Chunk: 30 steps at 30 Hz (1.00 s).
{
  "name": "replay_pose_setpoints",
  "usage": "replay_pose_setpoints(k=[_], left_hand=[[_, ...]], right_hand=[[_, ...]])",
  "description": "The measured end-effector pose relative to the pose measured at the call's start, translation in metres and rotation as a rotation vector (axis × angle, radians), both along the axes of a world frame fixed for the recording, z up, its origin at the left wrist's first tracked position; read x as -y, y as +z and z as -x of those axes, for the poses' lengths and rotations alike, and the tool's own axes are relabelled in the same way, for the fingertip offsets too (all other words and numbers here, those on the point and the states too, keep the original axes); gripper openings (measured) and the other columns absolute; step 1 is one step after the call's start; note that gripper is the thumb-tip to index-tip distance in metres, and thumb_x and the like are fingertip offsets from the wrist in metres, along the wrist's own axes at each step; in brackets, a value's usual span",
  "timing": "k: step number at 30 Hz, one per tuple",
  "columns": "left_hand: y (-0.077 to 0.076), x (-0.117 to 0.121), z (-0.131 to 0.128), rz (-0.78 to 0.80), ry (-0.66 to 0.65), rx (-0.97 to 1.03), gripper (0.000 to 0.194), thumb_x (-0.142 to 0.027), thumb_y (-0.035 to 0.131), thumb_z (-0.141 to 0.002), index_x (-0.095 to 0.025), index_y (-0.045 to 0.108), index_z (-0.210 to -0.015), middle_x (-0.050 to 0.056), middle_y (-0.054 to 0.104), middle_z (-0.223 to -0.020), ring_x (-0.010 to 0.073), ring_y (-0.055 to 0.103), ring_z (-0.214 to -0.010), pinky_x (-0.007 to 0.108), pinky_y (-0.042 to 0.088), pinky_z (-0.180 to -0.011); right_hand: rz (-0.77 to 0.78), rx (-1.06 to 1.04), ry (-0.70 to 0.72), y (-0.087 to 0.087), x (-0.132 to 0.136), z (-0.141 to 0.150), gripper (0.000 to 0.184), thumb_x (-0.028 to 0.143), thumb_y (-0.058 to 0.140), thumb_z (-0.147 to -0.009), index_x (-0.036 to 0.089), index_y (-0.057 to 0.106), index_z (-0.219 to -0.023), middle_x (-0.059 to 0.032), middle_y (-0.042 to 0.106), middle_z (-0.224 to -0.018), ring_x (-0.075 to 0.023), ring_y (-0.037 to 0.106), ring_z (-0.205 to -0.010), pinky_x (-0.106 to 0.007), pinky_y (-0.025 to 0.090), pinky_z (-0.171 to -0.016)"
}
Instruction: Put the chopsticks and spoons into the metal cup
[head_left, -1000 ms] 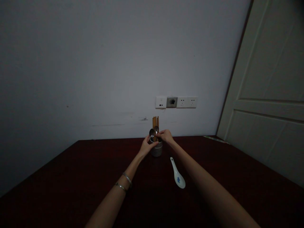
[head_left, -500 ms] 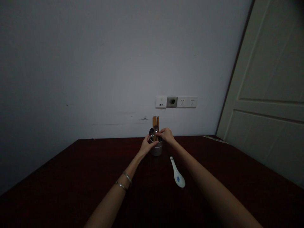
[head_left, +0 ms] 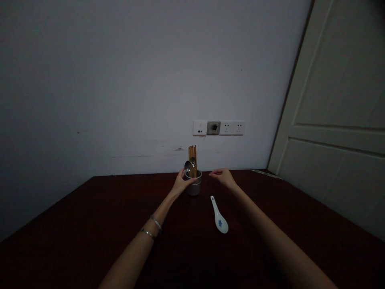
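Observation:
Chopsticks (head_left: 190,153) and two metal spoons (head_left: 187,165) stand upright in a grey cylindrical utensil holder (head_left: 194,188) near the back of the table. My left hand (head_left: 181,184) grips the holder from the left, thumb across its front near the rim and fingers behind. To the right of the holder and apart from it, my right hand (head_left: 224,177) is in the air, fingers loosely bent with nothing in them. A white soup spoon (head_left: 221,222) with a blue motif lies on the table between my forearms, its bowl towards me.
The dark red table (head_left: 90,216) meets a pale wall (head_left: 135,80) behind the holder. Wall sockets (head_left: 231,128) sit above it. A light panelled door (head_left: 333,120) stands along the right side, and a thin strip (head_left: 266,174) lies at the back right edge.
My right hand has let go of the metal spoon in the holder and moved away to the right. My left hand stays on the holder. The view has shifted slightly.

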<state>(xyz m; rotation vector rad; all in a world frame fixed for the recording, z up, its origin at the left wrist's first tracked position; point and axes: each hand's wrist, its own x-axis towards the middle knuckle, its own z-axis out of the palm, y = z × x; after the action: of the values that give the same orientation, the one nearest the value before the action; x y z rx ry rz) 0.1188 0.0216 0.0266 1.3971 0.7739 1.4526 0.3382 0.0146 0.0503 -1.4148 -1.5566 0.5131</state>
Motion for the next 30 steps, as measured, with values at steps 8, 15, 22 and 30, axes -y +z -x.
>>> replay_pose_setpoints(k=[8,15,22,30], left_hand=[[-0.005,-0.003,0.000,0.038,-0.014,0.011,0.086,-0.021,0.082,-0.051,-0.018,0.042,-0.127,0.015,0.051,-0.126,0.0270,0.048,-0.117,0.041,0.033,-0.101],[-0.011,-0.003,0.000,0.029,-0.109,0.013,0.098,-0.020,0.081,-0.052,-0.021,0.029,-0.136,0.015,0.043,-0.135,0.0256,0.041,-0.123,0.039,0.029,-0.105],[-0.006,-0.007,0.019,0.130,-0.079,-0.030,0.121,-0.031,0.082,-0.051,-0.021,0.004,-0.143,0.020,0.032,-0.140,0.0284,0.030,-0.130,0.043,0.024,-0.105],[0.040,0.003,0.057,0.087,0.186,-0.003,0.102,-0.042,0.077,-0.056,-0.024,0.020,-0.139,0.021,0.032,-0.139,0.0278,0.040,-0.123,0.038,0.038,-0.093]], right_hand=[[0.107,-0.056,0.002,-0.039,0.021,-0.020,0.016,0.025,0.067,-0.062,0.014,0.071,-0.073,-0.0066,0.071,-0.073,-0.0178,0.065,-0.068,-0.024,0.047,-0.061],[0.156,0.007,-0.009,-0.062,0.038,-0.030,0.013,0.023,0.065,-0.063,0.016,0.071,-0.072,-0.0053,0.072,-0.077,-0.0189,0.065,-0.074,-0.026,0.047,-0.068],[0.051,0.076,-0.097,-0.069,0.052,-0.028,0.015,0.026,0.060,-0.070,0.017,0.071,-0.074,-0.0069,0.071,-0.085,-0.0207,0.064,-0.084,-0.029,0.045,-0.078],[-0.005,0.055,-0.090,-0.068,0.057,-0.024,0.022,0.031,0.057,-0.073,0.016,0.072,-0.079,-0.0079,0.070,-0.089,-0.0213,0.064,-0.086,-0.029,0.045,-0.079]])
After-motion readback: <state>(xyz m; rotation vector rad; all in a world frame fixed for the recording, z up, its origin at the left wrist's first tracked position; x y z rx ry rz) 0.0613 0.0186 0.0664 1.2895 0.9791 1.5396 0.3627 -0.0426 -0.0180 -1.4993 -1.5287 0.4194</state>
